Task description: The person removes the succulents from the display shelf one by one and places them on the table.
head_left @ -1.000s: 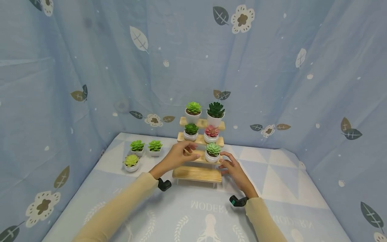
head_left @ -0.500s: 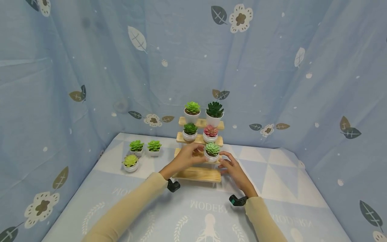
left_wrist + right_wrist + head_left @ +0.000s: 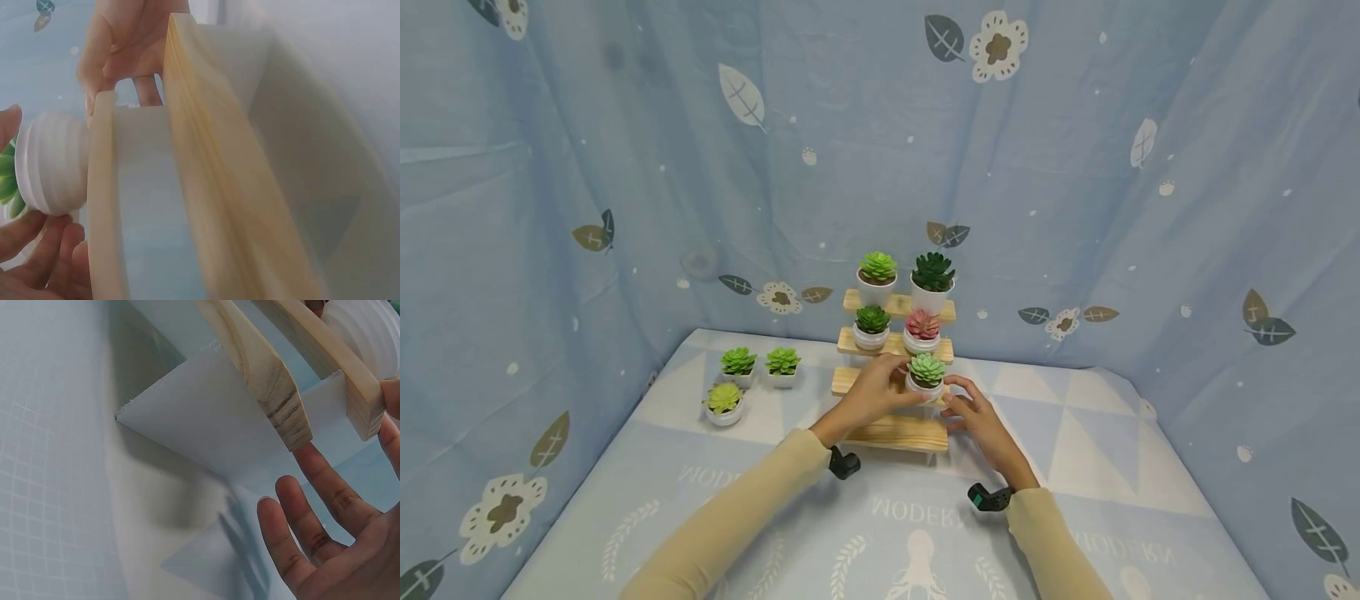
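Observation:
A pale green succulent in a round white pot (image 3: pixel 926 372) stands near the right end of the third tier down of a wooden stepped stand (image 3: pixel 891 432). My left hand (image 3: pixel 868 395) has its thumb and fingers round the pot; the left wrist view shows fingertips against the ribbed white pot (image 3: pixel 55 164). At the stand's right side is my right hand (image 3: pixel 981 422), fingers spread and relaxed. In the right wrist view, the fingertips of that hand (image 3: pixel 337 531) touch the ends of the wooden boards (image 3: pixel 275 381).
On the upper tiers stand a light green plant (image 3: pixel 877 276), a dark green one (image 3: pixel 932 279), a green one (image 3: pixel 872 326) and a pink one (image 3: pixel 922 329). Several small potted plants, one yellow-green (image 3: pixel 725 402), stand left on the table. A blue patterned curtain (image 3: pixel 850 192) hangs behind.
My left hand has moved right along the third tier and closed round the pale green plant's pot. My right hand has stayed almost still at the stand's right side.

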`<state>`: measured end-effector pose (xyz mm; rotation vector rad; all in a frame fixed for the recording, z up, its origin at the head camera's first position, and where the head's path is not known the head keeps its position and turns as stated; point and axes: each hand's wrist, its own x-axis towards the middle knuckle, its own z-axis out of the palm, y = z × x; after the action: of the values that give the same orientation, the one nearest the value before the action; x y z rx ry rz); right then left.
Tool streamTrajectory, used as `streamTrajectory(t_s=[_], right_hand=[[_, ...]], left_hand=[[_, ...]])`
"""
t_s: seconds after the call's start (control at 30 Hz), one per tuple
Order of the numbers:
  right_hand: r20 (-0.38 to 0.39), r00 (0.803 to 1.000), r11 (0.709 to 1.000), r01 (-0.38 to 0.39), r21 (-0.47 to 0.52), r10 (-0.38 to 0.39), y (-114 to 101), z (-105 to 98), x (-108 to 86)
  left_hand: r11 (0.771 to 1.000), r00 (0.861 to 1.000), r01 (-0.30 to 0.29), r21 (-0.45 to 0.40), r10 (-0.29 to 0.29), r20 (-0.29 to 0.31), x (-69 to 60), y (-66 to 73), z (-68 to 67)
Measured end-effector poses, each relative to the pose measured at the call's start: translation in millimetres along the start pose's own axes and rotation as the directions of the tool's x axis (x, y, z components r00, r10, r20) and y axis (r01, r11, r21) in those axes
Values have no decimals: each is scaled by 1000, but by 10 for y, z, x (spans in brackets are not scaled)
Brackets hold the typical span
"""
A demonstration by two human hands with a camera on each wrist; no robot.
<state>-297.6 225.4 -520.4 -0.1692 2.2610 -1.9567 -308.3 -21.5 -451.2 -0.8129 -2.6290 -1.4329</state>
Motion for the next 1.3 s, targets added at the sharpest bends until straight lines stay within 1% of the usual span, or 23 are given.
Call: streamTrajectory(t_s=[0.23, 0.33, 0.6, 0.83, 0.97, 1.13, 1.3], right_hand=[[-9, 1000, 1000, 5, 8, -5, -4, 6, -14], [-12, 1000, 1000, 0, 13, 0, -13, 6, -22], [-10, 1000, 1000, -6, 15, 6, -33, 17, -20], [2, 1000, 1000, 4, 17, -4, -43, 22, -8], [1, 1000, 1000, 3, 11, -3, -34, 16, -4], [6, 1000, 1000, 10, 4, -10, -34, 9, -3], [19, 1000, 1000, 6, -4, -6, -36, 4, -6]], left_hand=[[999, 999, 34, -21, -35, -29, 3, 25, 56], [999, 999, 26, -25, -27, -31, 9, 14, 79], [1000, 1000, -2, 2, 2, -27, 37, 4, 111], [1000, 999, -1, -12, 0, -40, 31, 23, 97], [1000, 999, 1, -18, -1, -32, 32, 24, 82], [999, 999, 22, -38, -24, -37, 23, 25, 46], [998, 998, 36, -59, -38, -39, -16, 35, 10]])
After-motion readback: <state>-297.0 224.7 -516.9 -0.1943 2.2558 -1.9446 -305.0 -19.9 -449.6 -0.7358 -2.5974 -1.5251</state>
